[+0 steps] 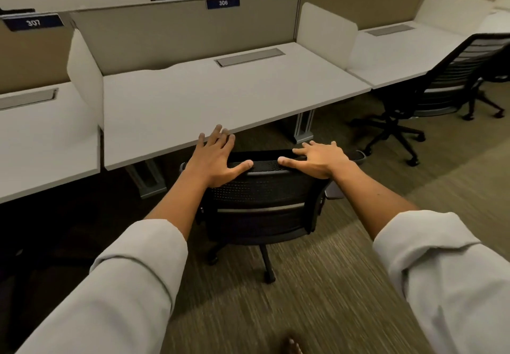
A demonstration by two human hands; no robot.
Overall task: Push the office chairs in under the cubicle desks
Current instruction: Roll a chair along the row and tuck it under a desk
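A: Step in hand, as judged: pushing the mesh-back office chair [262,196] in under the desk marked 306 [220,97].

B: Hands?

A: Left hand [218,160] and right hand [317,160] both lay flat on the backrest's top edge, fingers spread and straight, thumbs pointing toward each other. Nothing pinched.

B: Chair position?

A: Directly beneath both palms; seat partly under the desk edge, which sat just beyond the fingertips. Backrest not yet at the edge.

B: Next move?

A: Probably an even forward push so the castors track straight on the ribbed carpet [317,284].

B: Materials?

A: Perforated black mesh, smooth pale laminate top. A second chair [441,77], slatted back, stood well off right of the right hand, not tucked in.
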